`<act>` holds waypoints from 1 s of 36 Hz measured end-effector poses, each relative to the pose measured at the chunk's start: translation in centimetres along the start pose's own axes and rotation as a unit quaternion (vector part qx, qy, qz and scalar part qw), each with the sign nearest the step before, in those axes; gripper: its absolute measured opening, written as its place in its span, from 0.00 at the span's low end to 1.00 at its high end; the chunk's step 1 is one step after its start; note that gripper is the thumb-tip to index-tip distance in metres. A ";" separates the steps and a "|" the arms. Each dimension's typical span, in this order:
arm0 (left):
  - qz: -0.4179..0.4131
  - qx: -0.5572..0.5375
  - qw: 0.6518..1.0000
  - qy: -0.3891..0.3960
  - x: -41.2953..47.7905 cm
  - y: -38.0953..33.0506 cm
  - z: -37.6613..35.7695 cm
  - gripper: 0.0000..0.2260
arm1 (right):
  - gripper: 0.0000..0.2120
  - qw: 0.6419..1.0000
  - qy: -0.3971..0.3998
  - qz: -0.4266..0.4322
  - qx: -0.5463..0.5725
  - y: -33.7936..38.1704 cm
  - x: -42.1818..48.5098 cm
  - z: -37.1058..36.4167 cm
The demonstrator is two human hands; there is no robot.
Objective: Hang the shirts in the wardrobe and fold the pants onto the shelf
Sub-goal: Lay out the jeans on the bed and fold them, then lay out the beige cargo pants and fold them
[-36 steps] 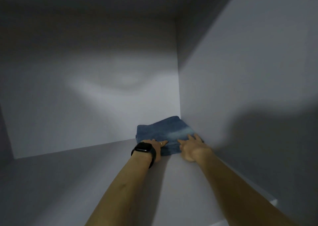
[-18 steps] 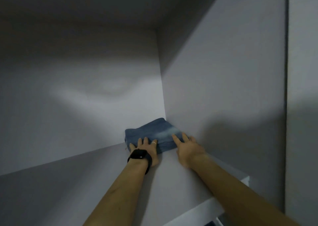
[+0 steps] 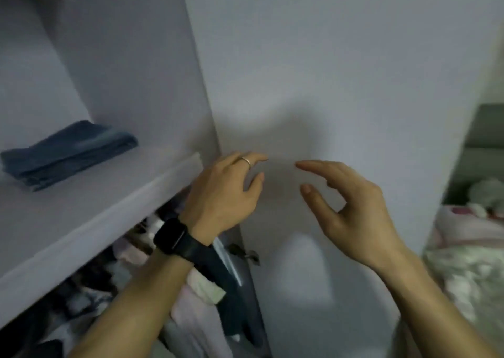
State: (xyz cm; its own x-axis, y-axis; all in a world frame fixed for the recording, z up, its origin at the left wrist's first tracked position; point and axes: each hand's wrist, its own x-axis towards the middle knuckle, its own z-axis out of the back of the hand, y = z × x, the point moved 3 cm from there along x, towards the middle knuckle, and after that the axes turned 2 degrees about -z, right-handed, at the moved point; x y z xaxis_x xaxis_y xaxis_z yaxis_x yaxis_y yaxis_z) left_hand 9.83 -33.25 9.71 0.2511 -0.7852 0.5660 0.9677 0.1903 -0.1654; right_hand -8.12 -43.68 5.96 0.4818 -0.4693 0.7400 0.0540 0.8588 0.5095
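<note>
Folded blue denim pants [image 3: 68,153] lie on the white wardrobe shelf [image 3: 103,213] at the left, against the side wall. My left hand [image 3: 226,191], with a ring and a black watch, hovers off the shelf's right end with relaxed fingers and holds nothing. My right hand [image 3: 351,207] is beside it in front of the white wardrobe door [image 3: 327,85], fingers loosely spread, empty. Neither hand touches the pants.
Below the shelf hang several garments [image 3: 196,289] in pink, dark and pale tones. A door hinge [image 3: 245,254] shows under my left wrist. At the right edge lies a bed with pink and white bedding [image 3: 469,262].
Both hands let go of the folded pants and pulled back out of the shelf. My view swung right and down, so the pants now lie at the left.
</note>
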 end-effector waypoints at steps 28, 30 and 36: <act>-0.539 -0.205 0.705 0.414 -19.7 -76.4 -35.5 0.17 | 0.23 0.573 -0.205 -0.700 -0.373 -6.8 -61.8 50.8; -0.565 -0.188 0.679 0.429 -22.1 -80.0 -38.2 0.17 | 0.24 0.543 -0.200 -0.727 -0.368 -8.4 -65.2 52.0; -0.634 -0.152 0.601 0.462 -29.5 -90.4 -47.6 0.19 | 0.26 0.446 -0.192 -0.816 -0.314 -14.7 -76.8 54.4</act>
State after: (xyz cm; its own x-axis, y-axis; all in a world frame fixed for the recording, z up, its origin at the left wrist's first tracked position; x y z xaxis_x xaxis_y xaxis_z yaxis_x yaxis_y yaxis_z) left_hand -86.09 -55.35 -30.47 -0.9396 -0.2032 -0.2754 0.2835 -0.9129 -0.2936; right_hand -93.47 -31.49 -34.50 -0.8254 -0.4722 -0.3093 0.3510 -0.8585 0.3739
